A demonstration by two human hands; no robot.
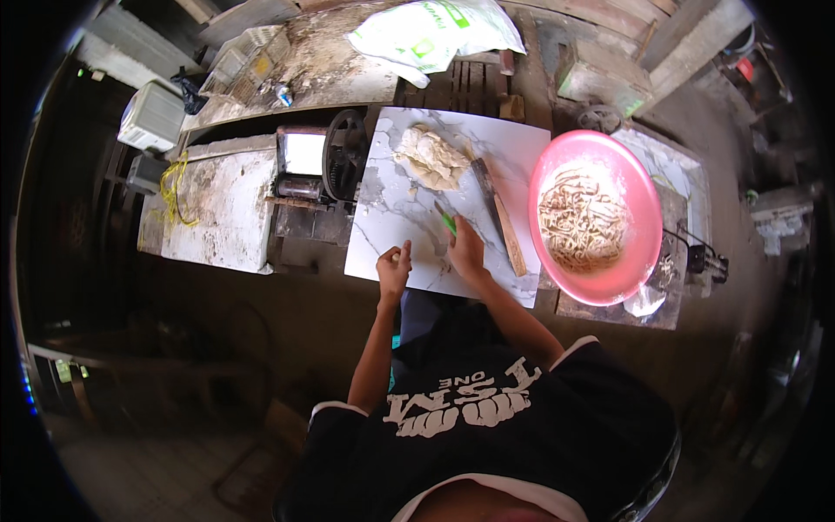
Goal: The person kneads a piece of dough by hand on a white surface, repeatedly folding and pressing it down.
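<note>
My left hand (pixel 393 265) rests near the front edge of a white marble-patterned slab (pixel 409 204), fingers curled around a small pale piece of dough. My right hand (pixel 466 250) sits beside it on the slab, gripping a small tool with a green handle (pixel 447 222). A flattened lump of pale dough (pixel 431 158) lies further back on the slab. A large knife with a wooden handle (pixel 498 215) lies to the right of my right hand.
A pink basin (pixel 600 217) full of pale noodle strands stands at the right. A hand-crank roller machine (pixel 323 165) sits left of the slab. A white sack (pixel 435 30) lies at the back. A worn white bench (pixel 222 209) is at the left.
</note>
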